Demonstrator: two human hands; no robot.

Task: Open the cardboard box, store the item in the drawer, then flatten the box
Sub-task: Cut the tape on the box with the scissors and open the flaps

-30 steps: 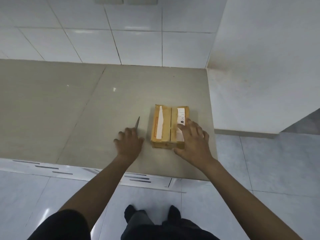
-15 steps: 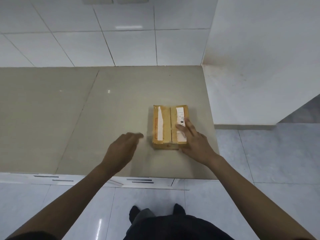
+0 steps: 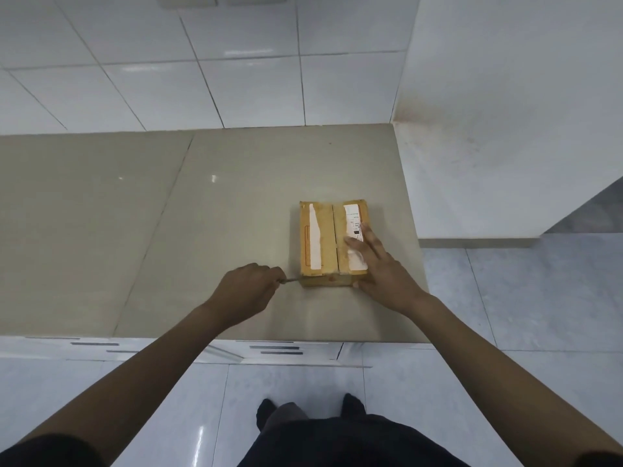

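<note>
Cardboard box (image 3: 332, 242) lies flat on beige countertop (image 3: 188, 210), near right front corner, flaps closed, centre seam running away from person. White labels on both flaps, printed one on right flap. Right hand (image 3: 377, 264) open, fingers spread, palm-down on right flap and near corner, pressing box. Left hand (image 3: 247, 286) fisted around thin blade tool (image 3: 290, 280), tip touching box's near left bottom edge. Drawer fronts (image 3: 276, 350) below counter edge, closed.
</note>
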